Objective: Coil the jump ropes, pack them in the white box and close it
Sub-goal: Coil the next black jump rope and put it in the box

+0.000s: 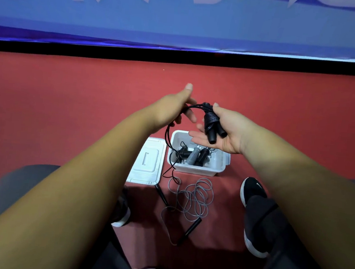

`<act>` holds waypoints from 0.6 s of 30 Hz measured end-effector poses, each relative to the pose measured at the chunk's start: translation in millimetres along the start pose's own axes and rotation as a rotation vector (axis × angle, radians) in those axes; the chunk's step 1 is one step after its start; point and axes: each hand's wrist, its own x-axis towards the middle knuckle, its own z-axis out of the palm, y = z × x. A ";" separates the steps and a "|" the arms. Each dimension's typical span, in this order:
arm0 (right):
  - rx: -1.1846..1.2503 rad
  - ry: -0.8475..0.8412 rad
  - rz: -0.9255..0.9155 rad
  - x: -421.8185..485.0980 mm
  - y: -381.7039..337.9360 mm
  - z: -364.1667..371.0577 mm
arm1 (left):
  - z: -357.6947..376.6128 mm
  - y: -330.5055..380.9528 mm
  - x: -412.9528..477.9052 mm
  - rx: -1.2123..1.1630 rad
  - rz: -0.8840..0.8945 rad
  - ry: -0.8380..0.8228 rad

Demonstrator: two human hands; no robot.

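1. Looks like a sports hall: red floor (68, 104) spreads out all around the white box (218, 165).
2. Beyond the box, a black strip (178, 58) runs beneath a blue banner (181, 22) with big white lettering.
3. Nearer than the box lie a grey jump rope (197, 197) and a black sneaker (253, 189).
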 end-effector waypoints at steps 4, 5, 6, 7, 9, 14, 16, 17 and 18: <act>-0.053 0.010 -0.035 0.5 -0.5 -2.7 | -7.9 -2.4 5.6 -0.472 -0.157 -0.015; -0.072 0.014 -0.050 0.6 -0.8 -2.8 | -9.9 -1.3 4.1 -0.551 -0.183 -0.024; -0.085 0.019 -0.065 0.1 -1.4 -2.9 | -11.7 -1.0 2.5 -0.609 -0.198 -0.046; -0.092 0.025 -0.081 0.1 -2.4 -2.9 | -13.6 -1.5 1.2 -0.633 -0.209 -0.076; -0.094 0.045 -0.120 0.3 -5.6 -4.0 | -16.0 -3.8 -1.6 -0.588 -0.204 -0.156; -0.168 0.134 -0.227 1.8 -18.2 -13.1 | -12.9 -7.6 -7.9 -0.386 -0.170 -0.341; -0.242 0.140 -0.253 1.5 -19.2 -14.7 | -13.0 -7.2 -9.8 -0.184 -0.180 -0.362; -0.277 0.132 -0.264 1.5 -18.5 -14.3 | -14.0 -6.7 -10.1 -0.061 -0.182 -0.331; -0.303 0.121 -0.274 1.3 -17.1 -13.2 | -14.9 -6.2 -10.2 0.061 -0.182 -0.274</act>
